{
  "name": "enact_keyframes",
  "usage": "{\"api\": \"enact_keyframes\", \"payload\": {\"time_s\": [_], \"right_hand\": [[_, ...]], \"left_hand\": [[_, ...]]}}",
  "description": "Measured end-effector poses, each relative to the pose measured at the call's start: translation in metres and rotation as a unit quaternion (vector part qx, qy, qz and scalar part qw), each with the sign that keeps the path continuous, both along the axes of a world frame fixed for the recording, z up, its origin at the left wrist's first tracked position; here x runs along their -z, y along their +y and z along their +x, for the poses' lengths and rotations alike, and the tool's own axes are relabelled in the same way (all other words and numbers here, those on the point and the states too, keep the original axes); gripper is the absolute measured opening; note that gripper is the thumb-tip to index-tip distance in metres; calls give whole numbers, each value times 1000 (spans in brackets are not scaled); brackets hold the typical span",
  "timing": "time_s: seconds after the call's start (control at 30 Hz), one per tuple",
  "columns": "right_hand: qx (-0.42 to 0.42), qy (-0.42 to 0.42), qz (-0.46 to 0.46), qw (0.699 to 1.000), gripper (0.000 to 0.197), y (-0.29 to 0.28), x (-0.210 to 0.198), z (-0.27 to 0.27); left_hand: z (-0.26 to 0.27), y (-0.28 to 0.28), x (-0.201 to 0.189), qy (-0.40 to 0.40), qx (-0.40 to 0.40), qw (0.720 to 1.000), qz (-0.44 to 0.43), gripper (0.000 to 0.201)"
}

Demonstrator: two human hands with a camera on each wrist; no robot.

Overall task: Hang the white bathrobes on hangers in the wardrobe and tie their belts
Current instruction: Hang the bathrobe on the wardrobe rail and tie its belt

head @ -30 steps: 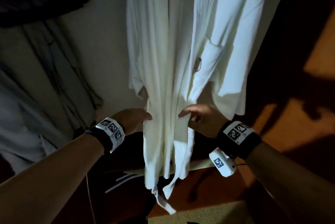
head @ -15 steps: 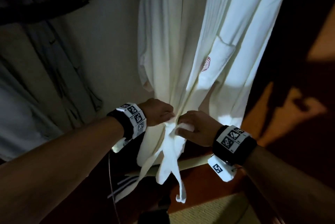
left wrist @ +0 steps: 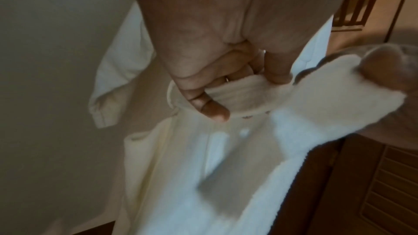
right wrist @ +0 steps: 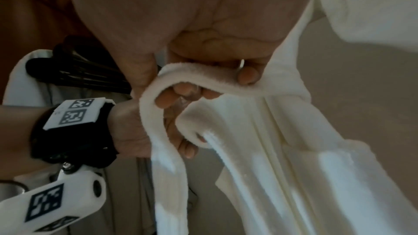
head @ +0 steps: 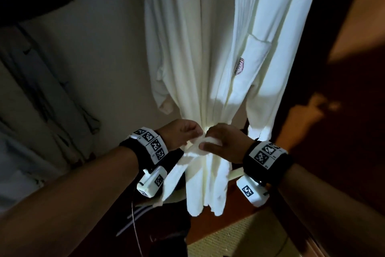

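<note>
Belt being tied at waist of hung bathrobe
Left hand and right hand both pinch the belt; soft, light terry, likely slack-prone, best gripped close to the knot

White bathrobe hanging upright, belt cinching its waist

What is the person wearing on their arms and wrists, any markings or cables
Both forearms are bare, with no sleeves in view. Each wrist carries a black band: the left wrist band and the right wrist band both bear white panels printed with black square code markers. A white camera unit with the same kind of marker hangs under each wrist. A thin cable trails below the left unit.
</note>
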State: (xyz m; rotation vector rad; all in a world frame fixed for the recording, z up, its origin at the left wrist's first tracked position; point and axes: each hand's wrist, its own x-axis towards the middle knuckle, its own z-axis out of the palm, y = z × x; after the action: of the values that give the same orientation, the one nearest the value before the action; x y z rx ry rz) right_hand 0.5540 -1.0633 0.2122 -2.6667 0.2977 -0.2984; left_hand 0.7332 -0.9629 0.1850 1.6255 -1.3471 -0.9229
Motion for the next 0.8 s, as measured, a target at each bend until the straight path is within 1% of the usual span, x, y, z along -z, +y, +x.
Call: {"api": "enact_keyframes", "payload": {"time_s": [0.07,0.13,0.23,0.3,0.33,0.37,0.43,0.5,0.53,0.57,0.6,0.63,0.67,0.7,0.73,0.77,0.8], "right_hand": [[-17,-17,-8,1000,23,-1,1,-1],[1,-41,-26,999,22,-7,0,-3],[39,-70,-54,995,23,-17,0,-9],[52,-56,-60,995,29,-22,5,-10],[62,-54,-60,995,35,-24,10,-9],[78,-67,-53,993,38,-26,15,-9],[134,-133,-39,981,39,-31,26,-9],[209,-196,-49,957,49,-30,38,-10],[247,-209,-49,945,52,-26,47,-11],[275,-210,-44,937,53,-21,58,-11],[291,-195,-27,936,52,-14,70,-10],[290,-171,15,942,51,-7,81,-9],[274,-135,92,948,52,0,90,-8],[247,-98,198,944,55,6,93,-7],[214,-67,311,923,60,11,94,-4],[175,-52,412,893,64,13,93,-2],[144,-47,483,862,65,12,92,0]], "left_hand": [[-5,-2,2,8,13,1000,0,18],[-9,-3,2,30,29,999,11,21],[-12,-3,-5,105,22,993,47,22],[-11,-1,-10,148,24,986,72,19],[-9,-2,-10,144,36,986,78,19],[-7,-3,-10,120,52,989,75,19],[-3,-5,-7,75,61,994,60,19],[0,-8,-3,72,42,995,47,22],[1,-8,-2,81,25,996,35,23],[2,-8,-1,90,3,996,24,23],[3,-8,-2,98,-16,995,12,23],[4,-9,-3,98,-26,995,2,23],[5,-10,-4,88,-27,996,-6,24],[5,-11,-6,69,-21,997,-15,22],[6,-13,-6,47,-19,999,-19,17],[5,-13,-9,27,-15,999,-21,15],[5,-15,-10,11,-14,1000,-22,18]]}}
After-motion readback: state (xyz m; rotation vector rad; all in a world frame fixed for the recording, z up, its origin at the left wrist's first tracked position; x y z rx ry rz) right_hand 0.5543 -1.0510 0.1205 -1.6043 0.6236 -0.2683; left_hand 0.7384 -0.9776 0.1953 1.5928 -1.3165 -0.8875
